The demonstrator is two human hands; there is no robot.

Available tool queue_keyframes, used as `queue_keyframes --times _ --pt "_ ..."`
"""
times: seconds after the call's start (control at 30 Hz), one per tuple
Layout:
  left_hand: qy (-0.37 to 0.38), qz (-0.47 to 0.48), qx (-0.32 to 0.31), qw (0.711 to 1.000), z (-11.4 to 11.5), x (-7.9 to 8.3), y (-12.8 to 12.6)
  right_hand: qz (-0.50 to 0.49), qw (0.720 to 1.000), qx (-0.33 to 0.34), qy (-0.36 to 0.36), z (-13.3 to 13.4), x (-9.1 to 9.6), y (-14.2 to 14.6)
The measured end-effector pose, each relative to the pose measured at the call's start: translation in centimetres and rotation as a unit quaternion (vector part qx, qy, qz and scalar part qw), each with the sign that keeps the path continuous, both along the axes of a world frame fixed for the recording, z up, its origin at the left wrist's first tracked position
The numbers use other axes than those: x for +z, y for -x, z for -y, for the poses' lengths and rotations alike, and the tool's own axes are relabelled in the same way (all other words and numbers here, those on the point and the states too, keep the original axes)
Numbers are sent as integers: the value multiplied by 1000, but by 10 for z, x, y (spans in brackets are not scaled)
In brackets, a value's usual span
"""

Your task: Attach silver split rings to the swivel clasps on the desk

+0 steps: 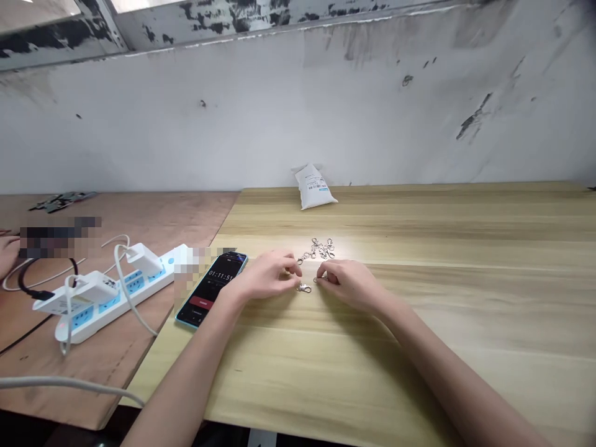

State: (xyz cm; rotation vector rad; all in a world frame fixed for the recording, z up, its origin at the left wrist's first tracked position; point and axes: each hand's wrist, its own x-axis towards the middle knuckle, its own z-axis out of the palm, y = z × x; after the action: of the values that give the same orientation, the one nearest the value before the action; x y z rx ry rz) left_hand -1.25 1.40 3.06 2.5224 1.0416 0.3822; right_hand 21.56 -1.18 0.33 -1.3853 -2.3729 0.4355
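- The left hand (pixel 265 276) sits just left of centre with its fingers curled inward, their tips dipping towards a small silver lobster clasp (pixel 304 288). It looks closed around little or nothing, but whether it grips the clasp is too small to tell.
- The right hand (pixel 348 284) faces it from the other side, fingertips drawn together at a tiny bit of metal (pixel 316 280). Whether that is pinched or merely touched, I cannot tell. Both hands work close together, as such small pieces seem to demand.
- Just above the hands, a loose tangle of silver clasps and chain (pixel 317 249) lies within easy reach of both.
- The pale wooden table (pixel 470 310) carries all of this, its broad top leaving the forearms room to rest.
- Left of the hands, a phone in a blue case (pixel 212 289) lies face up showing a timer, perhaps placed there to be read at a glance.
- A white sealed pouch (pixel 315 187) leans near the wall at the table's far edge, out of the way.
- At lower left, a white power strip (pixel 112 298) with plugged-in chargers (pixel 144 259) sits on a plywood board (pixel 139 217), keeping its cables off the table.
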Motion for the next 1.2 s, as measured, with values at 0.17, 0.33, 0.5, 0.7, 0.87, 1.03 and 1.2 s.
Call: queue_keyframes --times 0.17,0.33,0.5,0.7,0.87,1.03,1.2 --pt "57 5 -42 997 1 -2 -6 1 1000 -6 -6 -2 -3 -2" --pt "80 62 -37 994 -2 -6 -8 -45 998 -9 -30 -2 -7 0" --pt "83 180 -28 980 -2 -8 -10 -179 982 51 32 3 2 5" --pt "72 280 21 957 3 -5 -19 -287 946 68 132 4 6 10" --pt "79 290 28 953 3 -6 -20 -334 934 47 121 2 0 14" --pt "118 251 56 959 3 -2 -18 -218 973 15 -72 2 -7 14" --pt "140 221 50 964 5 0 -20 -93 972 -14 -213 0 -13 11"
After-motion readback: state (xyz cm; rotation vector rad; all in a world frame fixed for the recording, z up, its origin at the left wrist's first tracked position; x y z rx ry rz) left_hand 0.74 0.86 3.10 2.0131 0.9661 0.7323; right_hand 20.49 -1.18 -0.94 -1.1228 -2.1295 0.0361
